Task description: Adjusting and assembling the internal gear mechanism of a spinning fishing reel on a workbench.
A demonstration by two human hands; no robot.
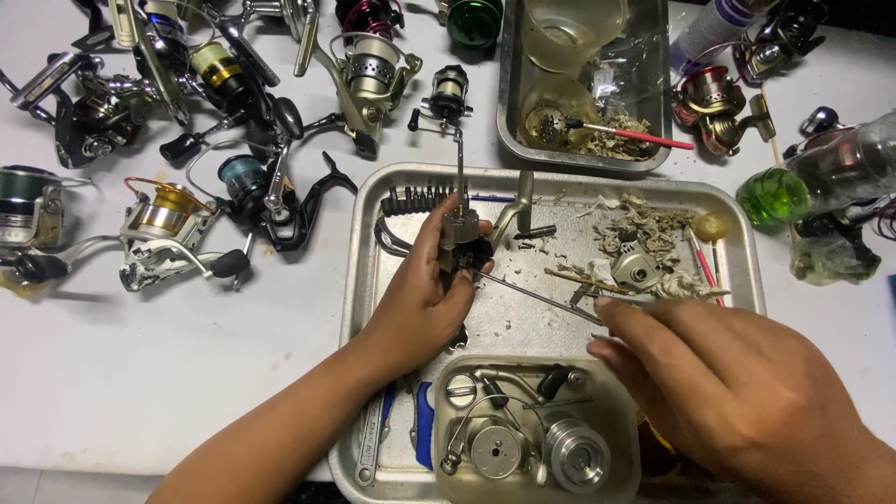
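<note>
Left hand [425, 299] clamped on dark metal reel body [464, 245], frame center; right hand [737, 383] apparently pinching thin steel rod [537, 295].

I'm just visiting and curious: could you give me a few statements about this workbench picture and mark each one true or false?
1. The left hand grips a partly dismantled fishing reel over the metal tray. True.
2. The right hand holds a hammer. False: it holds a thin metal rod that reaches to the reel.
3. Many fishing reels lie on the table, left of the tray. True.
4. The plastic tub near the hands is empty. False: it holds metal reel parts.
</note>
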